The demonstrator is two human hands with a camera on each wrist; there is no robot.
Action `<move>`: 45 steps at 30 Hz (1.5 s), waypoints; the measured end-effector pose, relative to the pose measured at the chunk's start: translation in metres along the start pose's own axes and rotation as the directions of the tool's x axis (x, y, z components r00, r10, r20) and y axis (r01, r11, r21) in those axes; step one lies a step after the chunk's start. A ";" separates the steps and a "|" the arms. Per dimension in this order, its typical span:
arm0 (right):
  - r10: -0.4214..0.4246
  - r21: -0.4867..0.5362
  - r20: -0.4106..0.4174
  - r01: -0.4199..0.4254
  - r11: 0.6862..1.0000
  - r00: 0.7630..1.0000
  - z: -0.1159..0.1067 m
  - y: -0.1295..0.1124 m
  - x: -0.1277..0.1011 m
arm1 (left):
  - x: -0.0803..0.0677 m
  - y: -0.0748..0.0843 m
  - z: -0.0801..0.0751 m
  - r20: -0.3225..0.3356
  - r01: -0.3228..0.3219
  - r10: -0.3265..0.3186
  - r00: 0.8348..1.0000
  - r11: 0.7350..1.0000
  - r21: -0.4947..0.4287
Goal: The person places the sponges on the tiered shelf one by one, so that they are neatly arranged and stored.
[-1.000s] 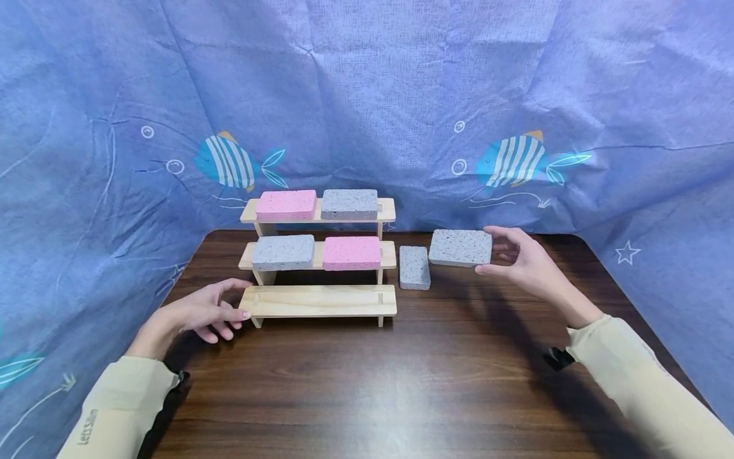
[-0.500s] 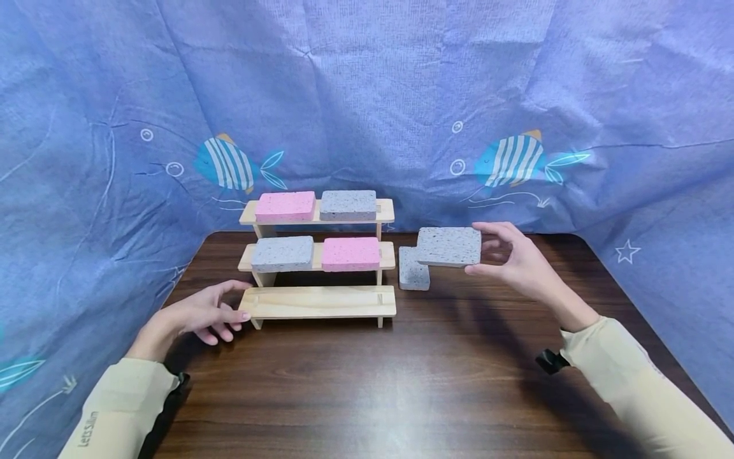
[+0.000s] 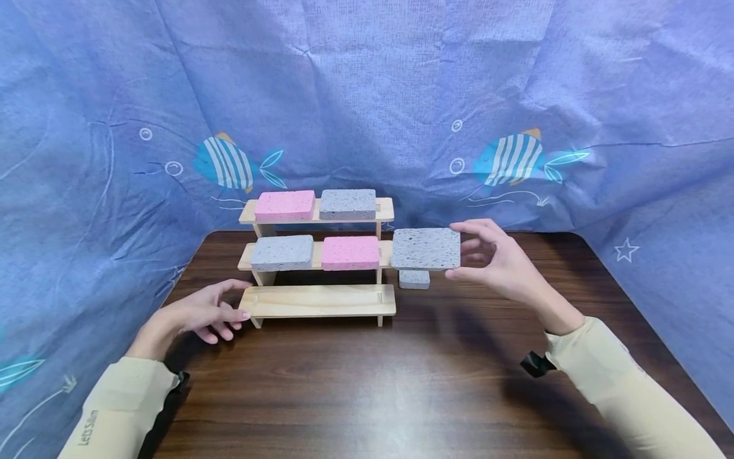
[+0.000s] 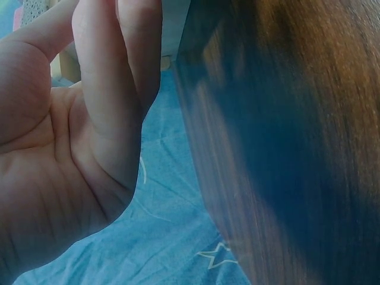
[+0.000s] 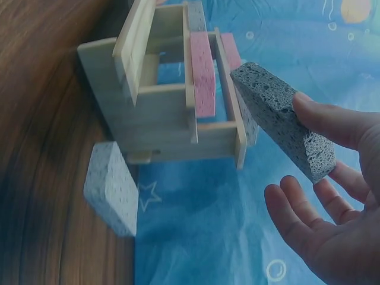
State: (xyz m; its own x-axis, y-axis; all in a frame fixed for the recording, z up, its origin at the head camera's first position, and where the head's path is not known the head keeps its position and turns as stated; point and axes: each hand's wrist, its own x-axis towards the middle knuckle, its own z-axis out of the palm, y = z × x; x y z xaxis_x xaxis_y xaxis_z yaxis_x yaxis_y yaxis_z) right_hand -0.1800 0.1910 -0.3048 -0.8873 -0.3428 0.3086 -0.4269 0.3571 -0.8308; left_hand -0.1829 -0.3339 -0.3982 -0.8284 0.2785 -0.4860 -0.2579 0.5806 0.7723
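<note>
My right hand (image 3: 493, 258) pinches a grey porous sponge (image 3: 425, 248) by its right end, thumb on one edge and fingers on the other. In the head view the sponge overlaps the right end of the middle shelf and part of another grey sponge (image 3: 414, 280) on the table. My left hand (image 3: 203, 311) holds the left end of the bottom shelf of a three-tier wooden stand (image 3: 322, 301) between thumb and forefinger, other fingers loosely bent. A pink sponge (image 3: 285, 204) and a grey sponge (image 3: 347, 203) lie on the top shelf. The middle shelf bears grey (image 3: 282, 252) and pink (image 3: 351, 252) ones.
The stand rests on a dark wooden table (image 3: 344, 389), left of its middle. Behind and beside the table hangs a blue cloth (image 3: 367, 95) printed with fish. The standing grey sponge (image 5: 111, 189) sits just off the stand's right side.
My right hand has carried the grey sponge leftward, from beside the grey sponge on the table to the stand's right end. The left hand has stayed at the bottom shelf.
</note>
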 end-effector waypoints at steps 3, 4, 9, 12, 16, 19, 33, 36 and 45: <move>0.008 0.014 0.017 -0.008 1.000 1.000 0.006 -0.003 0.002 | 0.000 0.000 0.000 0.002 -0.002 0.002 1.000 1.000 -0.002; 0.010 0.021 0.023 -0.011 1.000 1.000 0.008 -0.004 0.002 | 0.000 0.000 0.001 0.004 -0.005 0.005 1.000 1.000 -0.003; 0.002 0.079 0.034 -0.004 0.997 0.999 0.018 -0.009 0.007 | -0.001 0.001 0.002 0.008 -0.014 0.014 1.000 1.000 -0.009; -0.003 0.114 0.044 -0.002 0.993 0.999 0.024 -0.012 0.009 | 0.000 0.001 0.002 0.007 -0.002 0.002 1.000 1.000 -0.008; 0.002 0.152 0.070 -0.013 0.988 0.998 0.036 -0.017 0.011 | 0.000 0.002 0.001 0.004 0.005 -0.005 1.000 1.000 0.000; -0.005 0.186 0.100 -0.014 0.982 0.995 0.046 -0.021 0.012 | 0.001 0.002 0.002 0.004 -0.001 0.001 1.000 1.000 0.007; -0.099 0.311 0.209 0.030 0.950 0.973 0.112 -0.032 0.031 | 0.000 0.003 0.001 -0.006 0.017 -0.017 1.000 1.000 0.020; -0.060 0.319 0.228 -0.016 0.948 0.972 0.131 -0.031 0.030 | 0.000 0.003 0.000 -0.004 0.007 -0.007 1.000 1.000 0.025; 0.014 0.311 0.250 -0.094 0.946 0.968 0.182 0.001 0.032 | 0.003 0.000 0.000 -0.009 0.021 -0.021 1.000 1.000 0.007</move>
State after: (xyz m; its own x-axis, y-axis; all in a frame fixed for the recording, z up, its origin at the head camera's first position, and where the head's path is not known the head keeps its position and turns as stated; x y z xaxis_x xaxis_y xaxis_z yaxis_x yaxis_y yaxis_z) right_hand -0.1771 0.0219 -0.3801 -0.8214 -0.5439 0.1714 -0.2661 0.0998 -0.9588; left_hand -0.1852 -0.3335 -0.3992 -0.8275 0.2593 -0.4980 -0.2714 0.5917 0.7591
